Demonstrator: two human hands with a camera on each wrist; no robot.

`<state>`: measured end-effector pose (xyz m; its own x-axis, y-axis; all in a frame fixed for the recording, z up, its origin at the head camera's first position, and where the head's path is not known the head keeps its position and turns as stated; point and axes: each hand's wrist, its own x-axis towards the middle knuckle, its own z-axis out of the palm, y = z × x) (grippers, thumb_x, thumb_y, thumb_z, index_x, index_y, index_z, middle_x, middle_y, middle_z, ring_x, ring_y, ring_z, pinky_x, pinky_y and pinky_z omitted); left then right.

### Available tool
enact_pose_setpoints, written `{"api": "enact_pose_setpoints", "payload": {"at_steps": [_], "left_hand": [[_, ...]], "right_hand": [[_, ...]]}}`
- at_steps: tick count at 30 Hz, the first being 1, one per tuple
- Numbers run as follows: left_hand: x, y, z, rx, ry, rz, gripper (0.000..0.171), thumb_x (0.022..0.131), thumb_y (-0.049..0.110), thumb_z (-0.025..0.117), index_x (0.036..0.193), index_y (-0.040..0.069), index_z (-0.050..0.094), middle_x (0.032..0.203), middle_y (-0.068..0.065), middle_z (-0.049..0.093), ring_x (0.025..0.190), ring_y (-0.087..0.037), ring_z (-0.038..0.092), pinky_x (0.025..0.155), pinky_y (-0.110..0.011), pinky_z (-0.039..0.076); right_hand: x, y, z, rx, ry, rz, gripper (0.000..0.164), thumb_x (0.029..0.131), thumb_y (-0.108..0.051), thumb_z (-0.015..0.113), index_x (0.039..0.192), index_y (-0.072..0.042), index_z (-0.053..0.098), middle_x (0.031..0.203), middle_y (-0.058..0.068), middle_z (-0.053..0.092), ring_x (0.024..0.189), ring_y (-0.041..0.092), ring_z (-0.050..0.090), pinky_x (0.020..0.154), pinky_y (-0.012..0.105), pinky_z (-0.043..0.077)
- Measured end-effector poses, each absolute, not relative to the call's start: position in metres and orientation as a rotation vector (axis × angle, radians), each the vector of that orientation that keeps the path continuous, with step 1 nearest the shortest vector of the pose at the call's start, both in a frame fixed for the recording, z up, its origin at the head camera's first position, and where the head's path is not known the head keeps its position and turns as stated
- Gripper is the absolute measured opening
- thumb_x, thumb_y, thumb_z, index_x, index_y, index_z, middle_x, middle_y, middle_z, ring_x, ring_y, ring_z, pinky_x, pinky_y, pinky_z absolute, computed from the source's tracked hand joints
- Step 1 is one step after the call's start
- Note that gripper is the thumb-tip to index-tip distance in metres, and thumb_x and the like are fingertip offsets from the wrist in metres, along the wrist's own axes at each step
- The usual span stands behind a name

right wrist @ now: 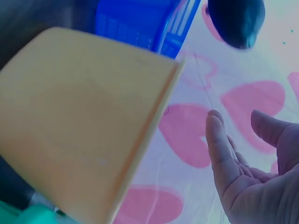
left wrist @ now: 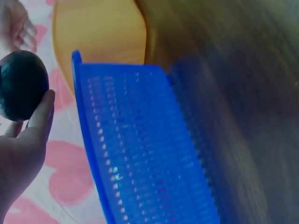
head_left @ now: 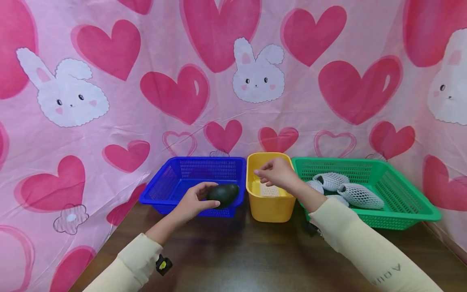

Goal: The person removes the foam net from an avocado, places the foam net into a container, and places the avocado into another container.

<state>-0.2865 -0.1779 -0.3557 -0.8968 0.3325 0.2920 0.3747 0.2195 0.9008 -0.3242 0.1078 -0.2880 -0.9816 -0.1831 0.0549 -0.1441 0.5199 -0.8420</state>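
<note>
My left hand [head_left: 193,200] grips a dark green avocado [head_left: 225,195] between thumb and fingers, over the front right part of the blue basket [head_left: 157,200]. In the left wrist view the avocado [left wrist: 23,86] is above the basket's rim. Over the yellow bin [head_left: 271,210] is my right hand [head_left: 279,175], with nothing in it. The right wrist view shows its thumb [right wrist: 268,128] apart from the fingers [right wrist: 218,144]. A white foam net [head_left: 269,190] lies inside the yellow bin, below that hand.
On the right, a green basket [head_left: 412,198] holds several avocados in white foam nets [head_left: 361,196]. All three containers stand side by side on a dark wooden table [head_left: 233,251]. Behind them hangs a pink cloth [head_left: 306,109] with hearts and rabbits.
</note>
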Motion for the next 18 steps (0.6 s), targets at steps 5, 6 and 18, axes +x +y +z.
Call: {"api": "enact_pose_setpoints", "payload": {"at_steps": [5, 6, 18], "left_hand": [[-0.296, -0.187, -0.349, -0.648, -2.399, -1.783, 0.051, 0.082, 0.007, 0.076, 0.128, -0.003, 0.055, 0.125, -0.019, 0.06, 0.116, -0.03, 0.058, 0.088, -0.027, 0.05], [-0.298, -0.189, -0.349, -0.635, -2.394, -1.783, 0.052, 0.081, 0.006, 0.076, 0.128, -0.003, 0.055, 0.125, -0.019, 0.06, 0.116, -0.03, 0.058, 0.087, -0.027, 0.05], [-0.319, -0.213, -0.352, -0.435, -2.374, -1.725, 0.054, 0.081, 0.005, 0.076, 0.129, -0.003, 0.053, 0.127, -0.021, 0.058, 0.116, -0.032, 0.057, 0.083, -0.025, 0.05]], "right_hand": [[-0.314, 0.1, -0.295, -0.284, 2.675, -1.571, 0.03, 0.089, -0.025, 0.072, 0.104, 0.001, 0.067, 0.093, 0.013, 0.07, 0.083, 0.027, 0.071, 0.069, 0.036, 0.057], [-0.313, 0.098, -0.297, -0.28, 2.661, -1.591, 0.029, 0.089, -0.024, 0.072, 0.104, 0.001, 0.068, 0.092, 0.013, 0.07, 0.083, 0.027, 0.071, 0.069, 0.036, 0.057], [-0.295, 0.075, -0.32, -0.183, 2.488, -1.773, 0.025, 0.089, -0.018, 0.072, 0.102, 0.002, 0.069, 0.091, 0.013, 0.07, 0.081, 0.026, 0.07, 0.071, 0.037, 0.057]]}}
